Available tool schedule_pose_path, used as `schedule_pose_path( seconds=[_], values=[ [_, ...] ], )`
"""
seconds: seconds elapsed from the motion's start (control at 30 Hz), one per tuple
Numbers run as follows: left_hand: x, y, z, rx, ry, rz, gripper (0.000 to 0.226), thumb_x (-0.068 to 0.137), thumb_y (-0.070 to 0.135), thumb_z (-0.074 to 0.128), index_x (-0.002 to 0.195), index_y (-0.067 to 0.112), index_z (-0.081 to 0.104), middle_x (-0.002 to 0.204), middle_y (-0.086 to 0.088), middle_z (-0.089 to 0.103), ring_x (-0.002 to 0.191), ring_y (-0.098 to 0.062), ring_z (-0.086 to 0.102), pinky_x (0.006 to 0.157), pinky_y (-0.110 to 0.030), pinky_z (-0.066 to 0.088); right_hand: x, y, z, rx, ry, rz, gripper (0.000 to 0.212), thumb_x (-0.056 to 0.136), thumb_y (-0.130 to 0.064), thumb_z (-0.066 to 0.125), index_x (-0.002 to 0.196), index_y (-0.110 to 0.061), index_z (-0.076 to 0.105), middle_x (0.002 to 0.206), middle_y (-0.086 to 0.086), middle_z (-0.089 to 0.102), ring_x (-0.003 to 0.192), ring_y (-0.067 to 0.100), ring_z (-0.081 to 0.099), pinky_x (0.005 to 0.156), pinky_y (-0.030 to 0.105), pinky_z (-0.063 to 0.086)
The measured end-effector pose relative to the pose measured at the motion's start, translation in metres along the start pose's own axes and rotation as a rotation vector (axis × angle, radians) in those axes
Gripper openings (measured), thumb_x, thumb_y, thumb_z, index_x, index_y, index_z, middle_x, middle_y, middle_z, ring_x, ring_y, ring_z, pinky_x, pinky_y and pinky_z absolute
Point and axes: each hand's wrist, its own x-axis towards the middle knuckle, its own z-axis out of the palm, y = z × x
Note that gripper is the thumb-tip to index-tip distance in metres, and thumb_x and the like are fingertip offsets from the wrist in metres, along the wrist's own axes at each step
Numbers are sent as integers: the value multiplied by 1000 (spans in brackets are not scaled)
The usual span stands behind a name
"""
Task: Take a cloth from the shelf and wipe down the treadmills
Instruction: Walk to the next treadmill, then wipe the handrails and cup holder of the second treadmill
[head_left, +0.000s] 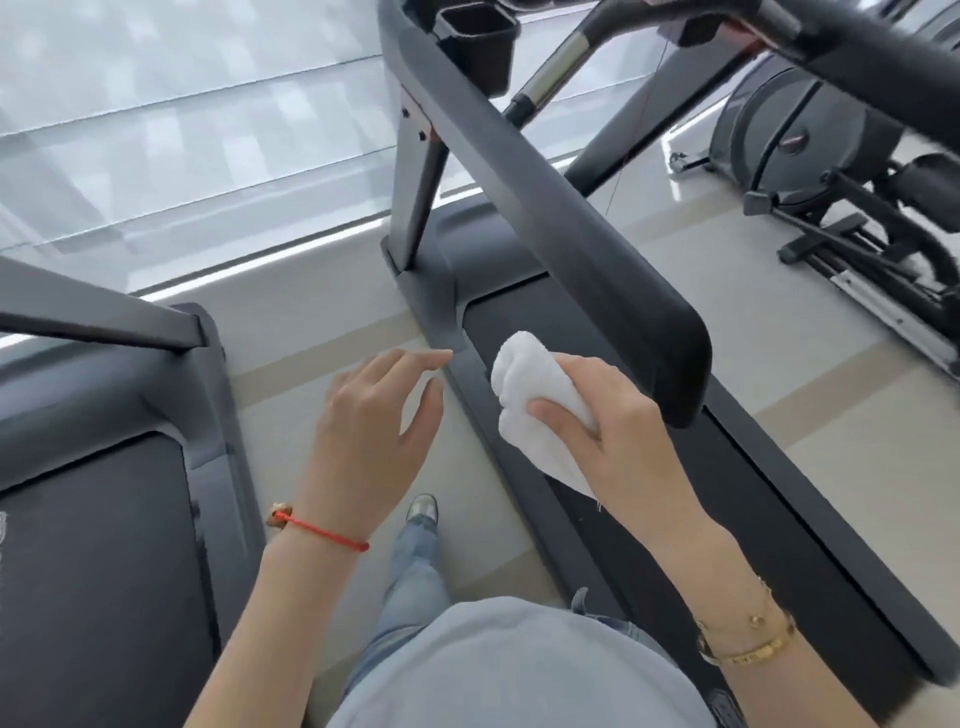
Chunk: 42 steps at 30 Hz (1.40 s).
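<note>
My right hand (608, 415) grips a bunched white cloth (530, 400) in the air, just left of the rounded end of a treadmill's dark handrail (545, 208). The cloth hangs above that treadmill's belt (727, 519) and its left side rail. My left hand (374, 415) is held out with fingers relaxed and spread, holding nothing, above the floor strip between two treadmills. A second treadmill (104, 519) lies at the left.
A black cup holder (478, 41) sits at the top of the handrail. An elliptical machine (831, 156) stands at the right. A large window (182, 130) runs along the far side. My leg and shoe (421, 509) stand on the beige floor between the treadmills.
</note>
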Motion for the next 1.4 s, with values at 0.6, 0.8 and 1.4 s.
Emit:
schedule_pose_path(
  seconds=[0.6,0.8,1.4],
  values=[
    [241,-38,44,-237,-331,670,25,97,16,55,119,14,67,114,4,66,113,-17,57,97,-46,48,99,-20,5,-350,778,274,32,97,-48,45,116,-24,52,100,-26,43,91,-3,44,86,7,32],
    [274,-25,65,-250,-428,761,26,97,16,55,120,13,66,117,1,66,117,-22,56,100,-48,44,125,-10,-11,-635,777,351,43,98,-45,44,122,-12,57,113,-1,59,99,23,52,92,30,37],
    [292,-30,99,-166,-461,740,24,96,17,56,118,17,67,119,4,65,117,-20,55,106,-40,36,167,31,-7,-889,356,613,51,96,-57,24,107,-18,55,85,-4,63,68,23,56,62,31,31]
  ],
)
